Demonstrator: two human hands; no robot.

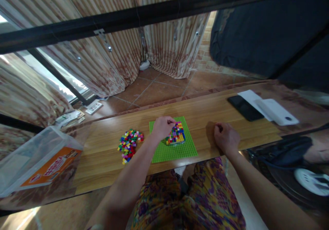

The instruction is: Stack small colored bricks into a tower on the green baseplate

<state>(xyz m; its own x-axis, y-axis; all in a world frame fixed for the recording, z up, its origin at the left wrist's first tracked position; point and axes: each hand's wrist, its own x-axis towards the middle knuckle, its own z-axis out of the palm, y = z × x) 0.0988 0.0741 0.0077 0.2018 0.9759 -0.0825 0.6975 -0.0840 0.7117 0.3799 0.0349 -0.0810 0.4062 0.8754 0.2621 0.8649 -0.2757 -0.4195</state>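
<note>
A green studded baseplate lies on the wooden table in front of me. On it stands a block of small multicoloured building bricks, with a clear edge along its near side. My left hand reaches over the upper left of this block, thumb and fingertips pinched together at its far edge. Whatever is between those fingertips is too small to make out. My right hand rests on the table to the right of the baseplate, its fingers curled into a loose fist with nothing visible in it. Left of the baseplate lies a heap of loose bricks.
A clear plastic bin with an orange label stands at the table's left end. A black phone, a white sheet and a white phone-shaped object lie at the right. A dark metal bar crosses beyond the table, before curtains.
</note>
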